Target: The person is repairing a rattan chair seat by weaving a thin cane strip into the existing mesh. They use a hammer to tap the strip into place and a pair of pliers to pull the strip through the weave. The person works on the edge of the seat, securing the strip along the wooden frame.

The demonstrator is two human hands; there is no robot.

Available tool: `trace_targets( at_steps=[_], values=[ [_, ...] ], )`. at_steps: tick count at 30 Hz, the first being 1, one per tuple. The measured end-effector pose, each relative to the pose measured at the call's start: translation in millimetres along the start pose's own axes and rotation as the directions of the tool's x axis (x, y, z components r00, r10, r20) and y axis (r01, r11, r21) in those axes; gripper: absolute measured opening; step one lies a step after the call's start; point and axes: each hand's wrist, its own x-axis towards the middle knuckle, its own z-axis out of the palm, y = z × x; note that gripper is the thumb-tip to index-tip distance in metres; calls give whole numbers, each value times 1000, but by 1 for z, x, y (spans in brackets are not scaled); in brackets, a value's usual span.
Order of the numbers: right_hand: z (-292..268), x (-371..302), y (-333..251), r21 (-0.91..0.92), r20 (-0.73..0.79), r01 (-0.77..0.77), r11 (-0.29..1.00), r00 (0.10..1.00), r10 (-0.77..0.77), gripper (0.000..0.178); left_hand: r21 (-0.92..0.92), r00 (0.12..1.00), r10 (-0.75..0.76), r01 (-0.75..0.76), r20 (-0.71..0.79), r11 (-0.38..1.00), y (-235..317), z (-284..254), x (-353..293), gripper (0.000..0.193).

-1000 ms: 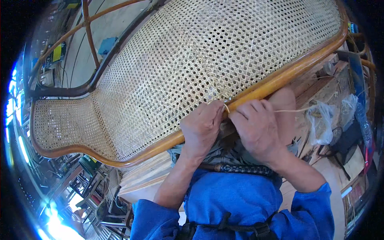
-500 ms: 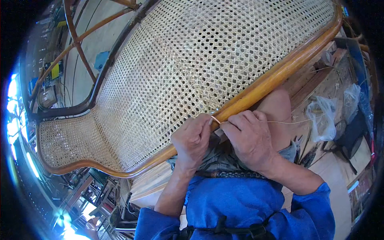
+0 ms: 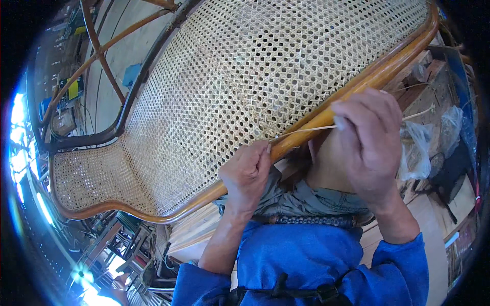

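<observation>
A woven cane panel (image 3: 219, 86) with a rounded brown wooden rail (image 3: 395, 64) along its near edge slants across the view in front of me. My left hand (image 3: 244, 171) is closed on the rail near its middle, thumb against the wood and the other fingers mostly hidden. Farther right, my right hand (image 3: 371, 140) is raised above the rail, pinching a thin pale cane strand (image 3: 309, 129). That strand runs taut from the panel's edge beside my left fingertips to the right fingers, and its loose end sticks out past the hand.
Crumpled clear plastic bags (image 3: 416, 148) and a black cloth-like item (image 3: 449, 171) lie at the right. A dark curved frame (image 3: 127, 109) with crossed brown rods (image 3: 97, 53) rises at the left. Wooden boards (image 3: 191, 234) are below the rail; my bent leg is beneath it.
My right hand has moved from beside the left hand up and to the right, drawing the strand out; the small loop at the rail is pulled straight. My left hand has stayed put.
</observation>
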Motion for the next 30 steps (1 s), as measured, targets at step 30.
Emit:
trace_targets(
  at_steps=[30],
  values=[
    [-90,-97,-80,20,886,-592,806,384,260,36,-901,959,-189,267,212,344,-52,-38,21,17]
  ],
)
